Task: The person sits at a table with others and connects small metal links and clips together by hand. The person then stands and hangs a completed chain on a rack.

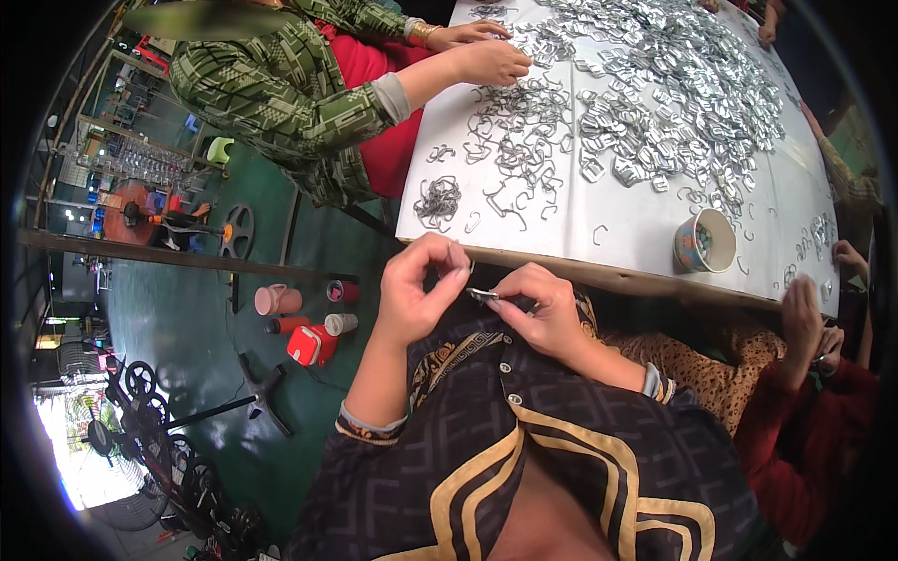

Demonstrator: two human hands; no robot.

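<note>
In front of my body, just off the table's near edge, my right hand [540, 310] pinches a small flat silver metal buckle [482, 294] between thumb and fingertips. Close beside it, my left hand [418, 288] has thumb and fingers pinched together; a thin bit shows at the fingertips, too small to name. On the white table [599, 241] ahead lies a broad heap of similar silver metal buckles [655, 117]. Bent wire hooks [519, 140] are scattered left of it, with a tight clump of wire hooks [437, 202] by the near left corner.
A paper cup [690, 245] holding small greenish pieces stands near the table's front edge. A co-worker in a green patterned sleeve [290, 112] reaches over the table's left side. Another person's hands [803, 313] are at the right. Bottles and a red box [311, 345] stand on the floor.
</note>
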